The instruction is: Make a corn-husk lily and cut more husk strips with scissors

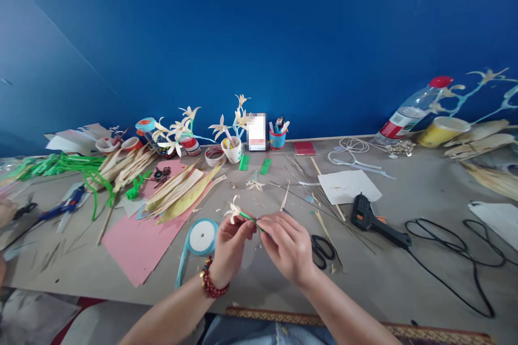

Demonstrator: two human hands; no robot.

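Observation:
Between my two hands is a small cream husk flower point(233, 210) on a green-wrapped stem point(247, 216). My left hand point(231, 237), with a red bead bracelet at the wrist, pinches the stem just below the petals. The fingertips of my right hand point(288, 242) close on the stem's other end. Left of my left hand lies a roll of light blue tape point(202, 236), its loose end trailing toward me. Black-handled scissors point(322, 252) rest beside my right hand, partly hidden by it. Another husk flower point(255, 185) lies on the table beyond my hands.
A black glue gun point(378, 221) with its cord lies at right. Pink paper point(141, 248) and corn husks point(182, 194) lie at left. Along the wall stand a cup with flowers point(232, 151), a pen holder point(277, 139) and a tilted bottle point(408, 113). Another person's hand point(7, 211) is at far left.

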